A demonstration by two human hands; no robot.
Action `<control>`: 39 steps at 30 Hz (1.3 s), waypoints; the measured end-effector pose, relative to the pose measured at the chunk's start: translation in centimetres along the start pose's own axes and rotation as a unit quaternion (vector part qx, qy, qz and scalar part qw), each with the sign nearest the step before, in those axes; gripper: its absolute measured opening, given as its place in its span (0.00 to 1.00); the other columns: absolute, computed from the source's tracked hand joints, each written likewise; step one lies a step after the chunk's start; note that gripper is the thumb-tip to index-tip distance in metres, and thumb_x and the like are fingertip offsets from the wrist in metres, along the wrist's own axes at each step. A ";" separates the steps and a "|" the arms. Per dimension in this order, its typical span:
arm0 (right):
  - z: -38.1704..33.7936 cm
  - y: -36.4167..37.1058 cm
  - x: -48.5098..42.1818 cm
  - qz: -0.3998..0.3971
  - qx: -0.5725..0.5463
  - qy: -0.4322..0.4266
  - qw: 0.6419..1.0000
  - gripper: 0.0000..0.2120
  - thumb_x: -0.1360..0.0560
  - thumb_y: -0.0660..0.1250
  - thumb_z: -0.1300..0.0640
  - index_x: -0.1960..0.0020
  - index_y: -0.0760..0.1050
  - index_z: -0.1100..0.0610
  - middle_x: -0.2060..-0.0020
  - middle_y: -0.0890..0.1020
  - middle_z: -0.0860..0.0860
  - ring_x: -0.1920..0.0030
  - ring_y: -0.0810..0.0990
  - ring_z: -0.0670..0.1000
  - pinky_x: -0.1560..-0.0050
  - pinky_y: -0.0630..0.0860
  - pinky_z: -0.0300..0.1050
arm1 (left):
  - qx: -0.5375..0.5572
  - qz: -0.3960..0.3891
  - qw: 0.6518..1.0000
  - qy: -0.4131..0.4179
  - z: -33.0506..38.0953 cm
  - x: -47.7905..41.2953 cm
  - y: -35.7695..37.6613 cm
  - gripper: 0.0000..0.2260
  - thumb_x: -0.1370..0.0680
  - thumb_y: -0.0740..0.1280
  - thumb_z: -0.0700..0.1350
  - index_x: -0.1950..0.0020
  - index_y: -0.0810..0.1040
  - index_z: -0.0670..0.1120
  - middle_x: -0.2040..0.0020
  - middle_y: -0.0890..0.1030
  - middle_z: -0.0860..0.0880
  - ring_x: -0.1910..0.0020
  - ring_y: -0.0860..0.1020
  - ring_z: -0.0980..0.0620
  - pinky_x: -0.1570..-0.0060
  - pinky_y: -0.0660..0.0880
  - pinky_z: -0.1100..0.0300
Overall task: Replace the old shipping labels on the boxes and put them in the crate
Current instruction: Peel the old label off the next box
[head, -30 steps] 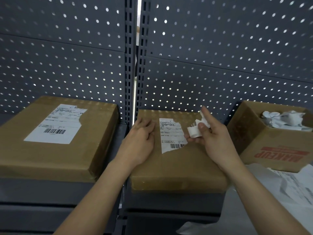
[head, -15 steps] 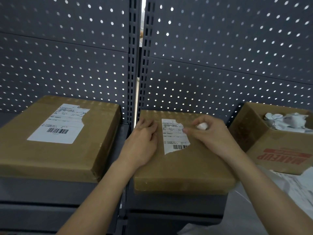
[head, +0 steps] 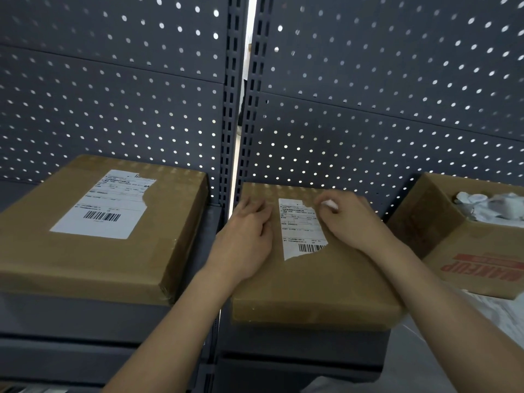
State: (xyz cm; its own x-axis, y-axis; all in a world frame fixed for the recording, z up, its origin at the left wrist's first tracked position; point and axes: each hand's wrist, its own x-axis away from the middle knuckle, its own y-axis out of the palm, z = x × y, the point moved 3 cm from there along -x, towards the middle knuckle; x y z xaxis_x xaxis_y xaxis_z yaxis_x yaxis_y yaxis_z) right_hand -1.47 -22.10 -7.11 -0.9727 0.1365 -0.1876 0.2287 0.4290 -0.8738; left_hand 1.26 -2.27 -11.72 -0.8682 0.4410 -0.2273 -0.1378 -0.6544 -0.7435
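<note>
Fingers of my right hand are curling down onto the torn right edge of the old label. They are also tucking a small white scrap into the hand, so it is mostly closed. Whether the tips are actually gripping the label, I cannot tell. I reckon I am hunting for a fresh edge to lift, since a good strip is clinging on.

My left hand is lying flat, fingers relaxed and holding nothing. It is pressing on the middle box just beside the label's left edge, likely to stop it sliding on the shelf while I peel.

Both forearms are reaching forward, wrists low over the lid. Well apart to the left, the left box is showing its own torn label. The open carton at right is holding crumpled paper. No crate is showing.
</note>
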 end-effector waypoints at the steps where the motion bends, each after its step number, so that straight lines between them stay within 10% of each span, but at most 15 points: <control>1: 0.1 0.0 -0.2 -0.005 0.003 0.019 1.000 0.05 0.25 0.67 0.51 0.51 0.80 0.49 0.58 0.81 0.47 0.57 0.78 0.47 0.63 0.69 0.35 | -0.001 0.001 1.000 0.002 -0.1 0.0 0.0 0.19 0.19 0.55 0.44 0.27 0.69 0.48 0.25 0.64 0.54 0.23 0.52 0.54 0.30 0.64 0.48; 15: -0.7 1.4 -0.7 0.021 0.232 -0.073 0.970 0.10 0.21 0.60 0.59 0.42 0.75 0.52 0.46 0.79 0.49 0.45 0.76 0.54 0.55 0.59 0.41 | -0.027 0.011 0.999 -0.014 0.1 0.1 0.2 0.18 0.18 0.56 0.45 0.28 0.70 0.49 0.25 0.65 0.55 0.23 0.52 0.54 0.34 0.69 0.48; 22: -0.3 2.2 -1.3 0.008 0.249 -0.106 0.963 0.11 0.29 0.62 0.66 0.50 0.76 0.56 0.56 0.80 0.53 0.55 0.79 0.59 0.51 0.75 0.52 | -0.039 0.012 0.999 -0.020 0.3 0.1 0.0 0.19 0.18 0.55 0.45 0.27 0.69 0.49 0.25 0.64 0.55 0.23 0.52 0.55 0.34 0.68 0.50; 29: 0.5 1.5 -0.9 0.046 0.153 -0.073 0.984 0.08 0.23 0.59 0.66 0.53 0.75 0.58 0.56 0.81 0.54 0.54 0.77 0.56 0.55 0.66 0.44 | -0.040 0.015 0.999 -0.022 0.4 0.2 -0.1 0.19 0.18 0.55 0.45 0.27 0.69 0.50 0.25 0.64 0.56 0.23 0.52 0.56 0.34 0.68 0.51; 39: -0.2 3.0 -1.6 0.016 0.366 -0.116 0.923 0.16 0.28 0.56 0.66 0.43 0.73 0.58 0.59 0.77 0.54 0.60 0.78 0.59 0.55 0.76 0.55 | -0.045 0.017 0.999 -0.025 0.3 0.1 0.0 0.19 0.19 0.55 0.45 0.28 0.70 0.51 0.25 0.64 0.57 0.23 0.51 0.56 0.34 0.68 0.51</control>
State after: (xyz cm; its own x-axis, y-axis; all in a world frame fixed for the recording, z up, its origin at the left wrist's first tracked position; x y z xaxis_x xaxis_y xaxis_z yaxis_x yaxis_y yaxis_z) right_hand 0.76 -20.83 -9.30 -0.9672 -0.0926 -0.2364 0.2535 -0.3010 -0.9193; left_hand 1.08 -2.42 -11.57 -0.8945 0.3873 -0.2233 -0.0666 -0.6093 -0.7901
